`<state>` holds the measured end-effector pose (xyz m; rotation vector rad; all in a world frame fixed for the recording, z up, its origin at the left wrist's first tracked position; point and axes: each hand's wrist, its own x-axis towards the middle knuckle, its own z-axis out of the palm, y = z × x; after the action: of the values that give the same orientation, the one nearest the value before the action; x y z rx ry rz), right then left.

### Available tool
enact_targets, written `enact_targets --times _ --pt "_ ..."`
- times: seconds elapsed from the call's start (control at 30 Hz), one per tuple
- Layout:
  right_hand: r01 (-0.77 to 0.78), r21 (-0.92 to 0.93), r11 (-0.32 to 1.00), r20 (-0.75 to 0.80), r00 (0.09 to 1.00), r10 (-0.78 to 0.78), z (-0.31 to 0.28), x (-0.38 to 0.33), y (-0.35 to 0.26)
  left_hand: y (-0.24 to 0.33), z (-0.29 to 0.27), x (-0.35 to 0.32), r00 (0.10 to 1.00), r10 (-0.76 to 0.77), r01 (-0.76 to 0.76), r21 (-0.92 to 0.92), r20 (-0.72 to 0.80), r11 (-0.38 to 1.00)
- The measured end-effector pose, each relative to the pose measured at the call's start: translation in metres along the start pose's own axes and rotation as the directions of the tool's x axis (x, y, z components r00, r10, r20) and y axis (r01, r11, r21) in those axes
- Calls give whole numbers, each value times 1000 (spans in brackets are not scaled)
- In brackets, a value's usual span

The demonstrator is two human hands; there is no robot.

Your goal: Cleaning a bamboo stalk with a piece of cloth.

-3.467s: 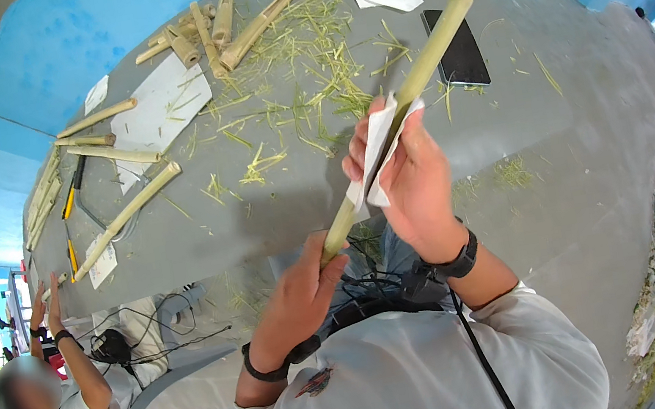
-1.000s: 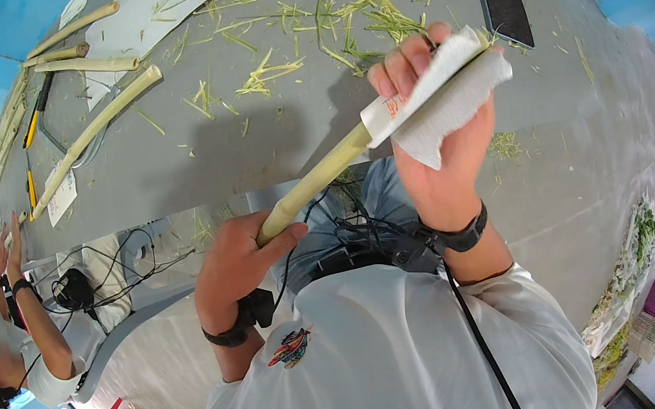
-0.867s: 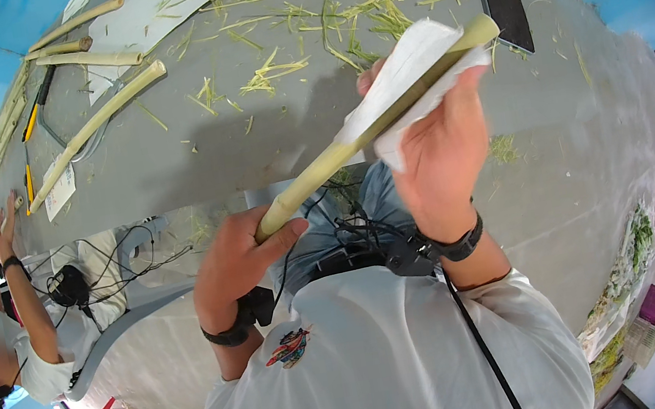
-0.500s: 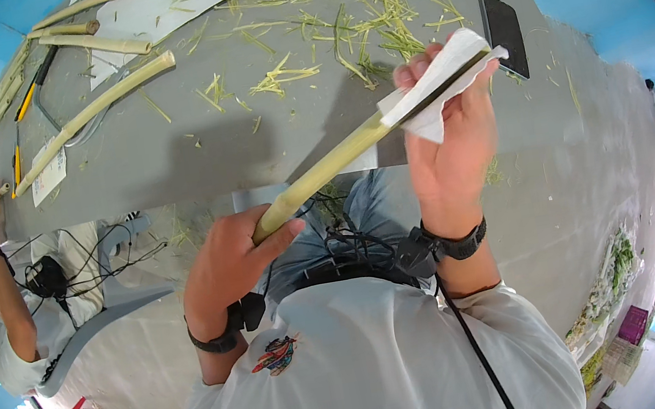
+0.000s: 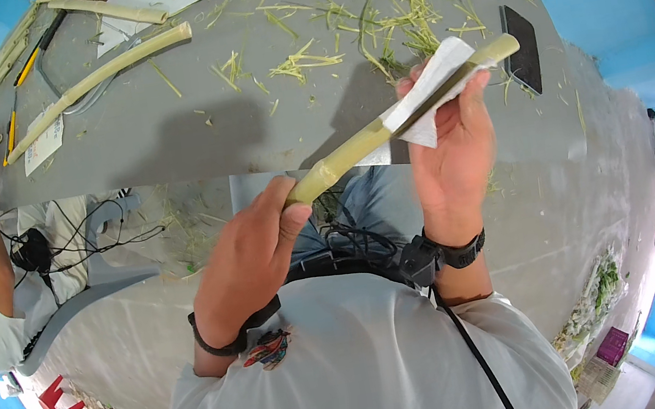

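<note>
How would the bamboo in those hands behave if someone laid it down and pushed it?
The bamboo is probably stiff: it runs nearly straight between the left hand and right hand with no visible sag. Being round, it would likely roll, though its raised joint might make that bumpy. Its surface looks smooth, so it may be fairly slippery.

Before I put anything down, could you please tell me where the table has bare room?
The table is nearly bare by its near edge, between the white card and the held bamboo. Sticks and yellow tools crowd the left; shavings crowd the far middle.
</note>
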<state>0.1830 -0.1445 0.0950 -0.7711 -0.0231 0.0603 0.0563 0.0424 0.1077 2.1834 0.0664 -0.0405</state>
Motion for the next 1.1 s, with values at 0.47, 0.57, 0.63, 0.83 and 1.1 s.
enact_targets --times 0.47,0.57,0.63,0.83,1.1 --pt "34 114 993 -38 999 -30 -4 12 -20 1 1 0 999 35 -35 -14 -10 999" --pt "44 92 995 -44 998 -40 3 2 -1 4 2 6 999 51 -51 40 -1 998" --pt "-80 45 996 -68 994 83 19 -12 13 8 2 10 996 77 -75 52 -43 996" --pt "42 54 998 -57 998 -39 5 8 -8 12 -6 8 994 111 -110 132 5 985" --pt "63 56 996 38 997 -65 7 11 -20 4 -11 7 992 119 -116 64 -51 991"
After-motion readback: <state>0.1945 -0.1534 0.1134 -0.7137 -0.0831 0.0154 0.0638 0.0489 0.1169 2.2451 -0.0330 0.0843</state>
